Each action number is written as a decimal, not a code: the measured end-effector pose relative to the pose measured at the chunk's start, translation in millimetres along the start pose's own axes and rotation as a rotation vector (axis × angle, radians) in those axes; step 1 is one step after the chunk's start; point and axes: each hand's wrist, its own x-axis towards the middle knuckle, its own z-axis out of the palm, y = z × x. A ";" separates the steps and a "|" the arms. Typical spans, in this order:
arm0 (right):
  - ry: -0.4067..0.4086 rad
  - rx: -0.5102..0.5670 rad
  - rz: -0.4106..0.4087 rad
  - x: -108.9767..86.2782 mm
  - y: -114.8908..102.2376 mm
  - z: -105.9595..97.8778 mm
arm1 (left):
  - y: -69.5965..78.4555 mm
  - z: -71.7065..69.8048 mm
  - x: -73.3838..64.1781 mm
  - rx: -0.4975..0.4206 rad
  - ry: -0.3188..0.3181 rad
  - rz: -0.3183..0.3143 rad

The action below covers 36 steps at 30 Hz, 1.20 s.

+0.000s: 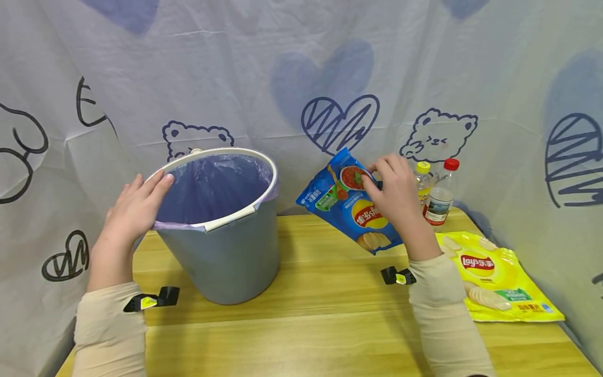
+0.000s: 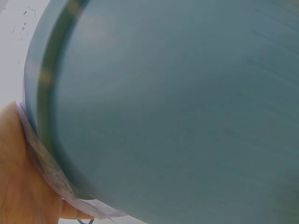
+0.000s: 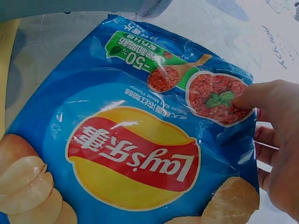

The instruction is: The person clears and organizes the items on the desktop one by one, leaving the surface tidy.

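In the head view a grey trash bin point(image 1: 231, 262) with a purple liner bag point(image 1: 212, 183) stands upright on the table. My left hand point(image 1: 132, 209) holds its rim at the left side, with fingertips over the edge. The left wrist view is filled mostly by the bin's outer wall point(image 2: 177, 112), with part of the hand point(image 2: 28, 177) at the lower left. Right of the bin, my right hand point(image 1: 395, 188) pinches a blue Lay's chip bag point(image 1: 339, 201) near a top corner. Seen from the right wrist, the bag point(image 3: 126, 107) hangs front side showing, thumb on its printed bowl.
A yellow Lay's bag point(image 1: 499, 288) lies flat at the table's right. Behind the right hand stand a yellow-capped bottle point(image 1: 423, 180) and a red-capped bottle point(image 1: 440, 196). A patterned curtain point(image 1: 320, 68) hangs behind the wooden table point(image 1: 320, 324).
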 end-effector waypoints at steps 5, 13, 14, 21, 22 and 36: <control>0.035 0.020 -0.010 5.0 -0.7 1.9 | 0.6 0.3 -0.8 0.005 0.004 0.004; 0.099 0.075 0.004 10.1 -3.2 6.5 | 0.8 0.2 -0.6 0.013 0.010 0.010; 0.108 0.079 0.006 10.7 -3.7 7.1 | 0.7 0.1 -0.6 0.011 0.011 0.011; 0.186 0.119 0.024 15.6 -6.9 10.1 | 0.4 -0.6 -0.8 0.005 0.012 0.013; 0.197 0.122 0.025 16.6 -7.6 9.8 | 0.5 -0.6 -0.8 0.006 0.012 0.014; 0.317 0.191 0.056 33.6 -15.1 12.1 | -0.3 -1.4 -0.4 0.011 0.004 0.018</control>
